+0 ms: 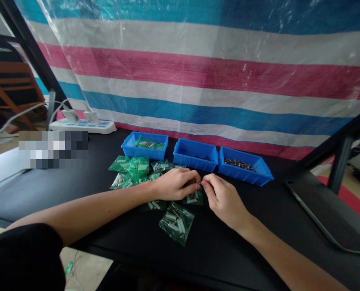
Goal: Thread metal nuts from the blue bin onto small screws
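Power strip (83,126) at table's (85,178) back L edge. Green bags (134,166) spread mid-table, L blue bin (144,153) behind, nr back edge. One bag (176,224) nearest front edge. L hand (175,184) over bags, fingers narrow — can't tell what's held. Mid bin (193,160) next; R hand (225,198) just in front, fingers narrow — grip unclear. R bin (243,174) w/ metal bits (238,163); phone/tablet (328,220) by R edge.
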`<state>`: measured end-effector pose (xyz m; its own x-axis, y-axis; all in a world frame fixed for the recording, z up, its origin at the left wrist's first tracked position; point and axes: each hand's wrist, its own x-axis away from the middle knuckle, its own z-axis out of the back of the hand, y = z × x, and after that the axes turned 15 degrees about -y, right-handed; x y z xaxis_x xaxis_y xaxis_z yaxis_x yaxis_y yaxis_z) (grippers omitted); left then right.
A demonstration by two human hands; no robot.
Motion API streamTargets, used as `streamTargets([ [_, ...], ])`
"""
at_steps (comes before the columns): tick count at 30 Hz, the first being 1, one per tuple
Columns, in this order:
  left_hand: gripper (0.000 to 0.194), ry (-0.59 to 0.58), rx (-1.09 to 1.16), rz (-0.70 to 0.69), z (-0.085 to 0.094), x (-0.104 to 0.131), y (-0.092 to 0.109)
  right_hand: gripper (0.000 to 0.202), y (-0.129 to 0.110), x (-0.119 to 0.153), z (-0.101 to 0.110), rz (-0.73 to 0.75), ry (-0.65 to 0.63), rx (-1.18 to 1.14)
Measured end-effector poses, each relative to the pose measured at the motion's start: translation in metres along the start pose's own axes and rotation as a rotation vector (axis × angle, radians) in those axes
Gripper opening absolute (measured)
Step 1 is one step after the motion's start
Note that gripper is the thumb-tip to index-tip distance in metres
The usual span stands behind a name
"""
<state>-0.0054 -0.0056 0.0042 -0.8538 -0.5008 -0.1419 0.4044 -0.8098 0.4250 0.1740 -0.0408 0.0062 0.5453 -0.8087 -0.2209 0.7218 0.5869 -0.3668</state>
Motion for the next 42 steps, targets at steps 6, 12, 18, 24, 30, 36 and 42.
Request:
streamTargets([
  [6, 0.011, 0.022, 0.039, 0.0, 0.0, 0.0005, 0.001, 0.019, 0.0012, -0.0003, -0.0005, 0.002, -0.031, -0.018],
  [12, 0.011, 0.031, 0.031, 0.0, -0.001, 0.0007, -0.0006, 0.012, -0.0008, 0.0009, 0.0004, 0.027, -0.051, -0.102],
  [18, 0.013, 0.026, 0.013, 0.025, -0.0012, -0.0006, -0.0012, 0.008, -0.0003, 0.0016, -0.0014, 0.022, -0.017, -0.098],
  [24, 0.018, -0.008, -0.017, 0.012, -0.0002, -0.0012, -0.0017, 0.007, 0.0011, 0.0011, -0.0028, 0.035, -0.031, -0.099],
  [30, 0.021, -0.009, -0.024, -0.011, -0.0011, 0.0002, -0.0031, 0.008, 0.0008, 0.0012, -0.0019, 0.046, -0.057, -0.111],
  [36, 0.02, -0.01, -0.019, -0.019, -0.0012, -0.0001, -0.0028, 0.009, 0.0006, 0.0015, -0.0009, 0.028, -0.052, -0.076],
  [42, 0.02, 0.001, -0.025, -0.022, -0.0004, -0.0007, -0.0015, 0.009, 0.0012, 0.0009, -0.0018, 0.025, -0.062, -0.077],
])
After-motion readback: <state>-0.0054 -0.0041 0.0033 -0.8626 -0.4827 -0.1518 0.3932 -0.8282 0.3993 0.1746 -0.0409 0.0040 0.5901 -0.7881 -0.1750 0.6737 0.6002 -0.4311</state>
